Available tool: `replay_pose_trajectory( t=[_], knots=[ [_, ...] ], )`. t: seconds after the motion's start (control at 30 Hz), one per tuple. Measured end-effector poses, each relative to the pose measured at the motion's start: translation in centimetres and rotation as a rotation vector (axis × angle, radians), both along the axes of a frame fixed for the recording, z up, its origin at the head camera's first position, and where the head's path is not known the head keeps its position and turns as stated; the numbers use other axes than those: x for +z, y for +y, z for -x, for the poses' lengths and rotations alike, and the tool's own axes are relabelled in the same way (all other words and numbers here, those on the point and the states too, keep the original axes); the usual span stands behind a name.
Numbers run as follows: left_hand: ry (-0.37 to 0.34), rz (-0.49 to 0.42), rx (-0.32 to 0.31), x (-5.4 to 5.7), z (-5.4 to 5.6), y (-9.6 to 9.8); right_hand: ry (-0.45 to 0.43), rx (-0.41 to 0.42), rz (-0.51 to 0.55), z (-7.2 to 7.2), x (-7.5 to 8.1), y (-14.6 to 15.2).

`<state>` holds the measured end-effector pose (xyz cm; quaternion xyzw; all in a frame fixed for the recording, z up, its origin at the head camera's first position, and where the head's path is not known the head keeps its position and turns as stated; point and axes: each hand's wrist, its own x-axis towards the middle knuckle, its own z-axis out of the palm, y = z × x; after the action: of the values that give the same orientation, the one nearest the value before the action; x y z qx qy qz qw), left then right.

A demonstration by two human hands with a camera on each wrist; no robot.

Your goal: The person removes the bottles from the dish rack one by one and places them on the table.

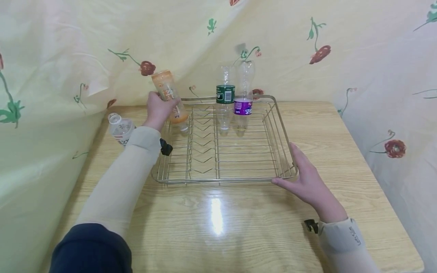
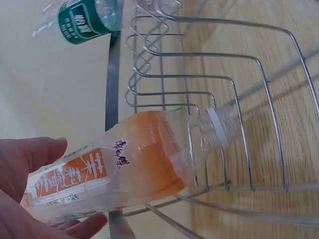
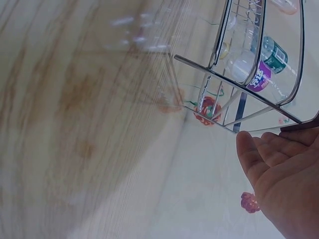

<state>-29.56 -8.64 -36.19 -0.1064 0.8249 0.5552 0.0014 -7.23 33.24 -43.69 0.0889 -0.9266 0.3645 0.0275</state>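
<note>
My left hand [image 1: 159,110] grips a plastic drink bottle with an orange label [image 1: 167,89], tilted and neck down in the back left corner of a wire dish rack [image 1: 246,181]. In the left wrist view the bottle's capless neck [image 2: 227,124] is among the rack's wires. At the rack's front right corner my right hand [image 1: 308,182] touches the rim, thumb along the front and fingers fairly straight along the right side. Two clear bottles stand neck down at the rack's back, one with a green label [image 1: 225,94], one with a purple label [image 1: 243,107].
A clear capless bottle [image 1: 121,128] is left of the rack, partly hidden by my left forearm. The rack rests on a wooden table [image 1: 191,227]. Flower-patterned cloth [image 1: 191,38] hangs behind the table and along its sides.
</note>
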Motion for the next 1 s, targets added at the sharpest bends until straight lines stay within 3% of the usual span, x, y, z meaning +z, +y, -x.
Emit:
replay_pose_trajectory(
  t=[0.27,0.67,1.0],
  knots=[
    [0.081,0.058,-0.002,-0.15,0.17,0.58,0.005,-0.001,0.002,-0.02,-0.15,-0.08],
    [0.064,0.042,-0.021,-0.51,0.45,0.9,0.005,-0.011,0.002,-0.05,-0.41,-0.18],
    [0.003,0.062,-0.051,-0.74,0.39,1.05,0.016,-0.005,0.0,-0.06,-0.39,-0.18]
  ],
)
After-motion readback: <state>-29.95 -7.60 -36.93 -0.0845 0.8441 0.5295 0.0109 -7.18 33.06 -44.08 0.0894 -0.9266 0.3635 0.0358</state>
